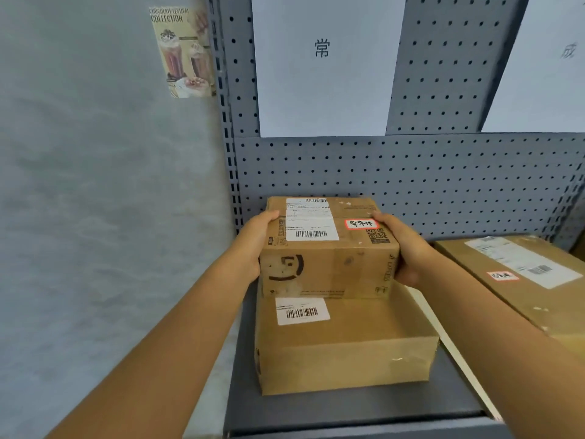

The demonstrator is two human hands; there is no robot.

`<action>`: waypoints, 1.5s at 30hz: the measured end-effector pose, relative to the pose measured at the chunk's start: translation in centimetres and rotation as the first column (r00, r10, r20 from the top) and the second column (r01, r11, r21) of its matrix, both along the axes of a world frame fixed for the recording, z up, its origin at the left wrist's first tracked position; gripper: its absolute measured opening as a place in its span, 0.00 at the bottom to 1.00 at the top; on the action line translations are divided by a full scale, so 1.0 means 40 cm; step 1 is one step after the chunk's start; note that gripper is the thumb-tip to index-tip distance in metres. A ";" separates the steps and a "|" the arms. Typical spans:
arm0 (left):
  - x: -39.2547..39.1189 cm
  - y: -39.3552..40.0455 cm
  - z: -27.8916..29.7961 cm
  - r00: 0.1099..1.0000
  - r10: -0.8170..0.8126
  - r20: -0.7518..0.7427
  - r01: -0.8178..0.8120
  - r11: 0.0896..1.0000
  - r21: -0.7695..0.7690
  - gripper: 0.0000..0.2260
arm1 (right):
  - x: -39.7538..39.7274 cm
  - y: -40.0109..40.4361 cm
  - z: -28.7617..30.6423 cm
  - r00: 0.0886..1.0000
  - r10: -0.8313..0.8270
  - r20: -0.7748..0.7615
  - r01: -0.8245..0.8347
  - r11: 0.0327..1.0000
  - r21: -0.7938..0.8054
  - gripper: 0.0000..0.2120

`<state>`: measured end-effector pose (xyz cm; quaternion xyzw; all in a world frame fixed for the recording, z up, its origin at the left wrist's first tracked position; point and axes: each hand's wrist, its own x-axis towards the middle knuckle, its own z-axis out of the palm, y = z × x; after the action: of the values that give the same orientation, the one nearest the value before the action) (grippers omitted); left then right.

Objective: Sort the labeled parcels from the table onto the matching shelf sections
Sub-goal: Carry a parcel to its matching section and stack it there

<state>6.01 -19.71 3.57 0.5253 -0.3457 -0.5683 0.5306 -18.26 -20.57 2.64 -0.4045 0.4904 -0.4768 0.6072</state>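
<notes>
— What have you got in view?

— I hold a box [329, 248] between both hands. My left hand [253, 245] grips its left side, thumb over the top edge; my right hand [403, 248] clasps the right side, fingers curled round the far corner.

— Where does it sit?

— On top of a bigger carton [345, 346], toward that carton's back, on the grey shelf [348, 410]. Whether it rests fully or I bear some weight, I cannot tell.

— Any markings?

— A white label [311, 228] with barcodes on top, and a red-edged tag [361, 224] beside it with handwriting I can't read. The carton below carries its own barcode sticker [302, 311].

— And the section?

— A white sheet [326, 64] with one character hangs on the pegboard [443, 172] straight above. A second sheet [550, 68] is to the right, and under it lies a flat parcel [519, 280] with a red-edged tag too, just beside the carton.
</notes>
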 end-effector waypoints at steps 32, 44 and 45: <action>0.265 0.362 0.046 0.097 0.321 0.942 -0.251 0.924 -0.289 0.19 | 0.334 0.085 0.141 0.415 -0.272 -0.869 -0.688 0.532 -0.494 0.24; 0.908 1.283 -0.049 -0.359 -0.148 0.921 -0.688 0.710 -0.154 0.18 | 1.211 0.749 -0.049 0.256 -0.064 -0.965 -0.967 -0.012 -0.255 0.25; 0.952 1.367 -0.049 -0.354 -0.167 0.920 -0.719 0.678 -0.153 0.18 | 1.281 0.813 -0.056 0.255 -0.056 -0.965 -0.966 -0.050 -0.253 0.25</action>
<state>44.10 34.95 1.60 0.9465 -0.2700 0.1770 0.0024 32.96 11.97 0.40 -0.9886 0.0748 -0.1061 0.0765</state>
